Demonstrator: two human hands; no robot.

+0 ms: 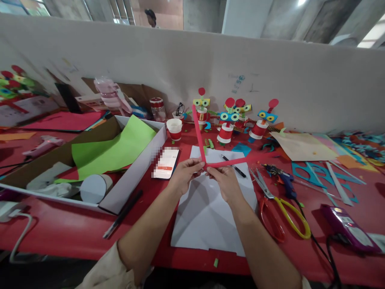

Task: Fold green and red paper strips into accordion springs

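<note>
Two red paper strips [198,134] meet at a corner between my hands, one standing up and away, the other pointing right. My left hand [187,173] pinches the joined ends from the left. From the right, my right hand [224,180] pinches the same corner, its fingers close to the left ones. Both hands hover above a white paper sheet [207,224] on the red table. A black pen [234,166] lies on the sheet's far part, just beyond my right hand. The exact overlap of the strips is partly hidden by fingertips.
Left stands an open box [132,184] with green paper [117,148]. A phone [166,162] and paper cup [174,129] lie nearer the middle. Paper-cup robot figures [225,130] line the wall. At right are scissors [272,196], a glue gun [284,180] and a purple device [349,228].
</note>
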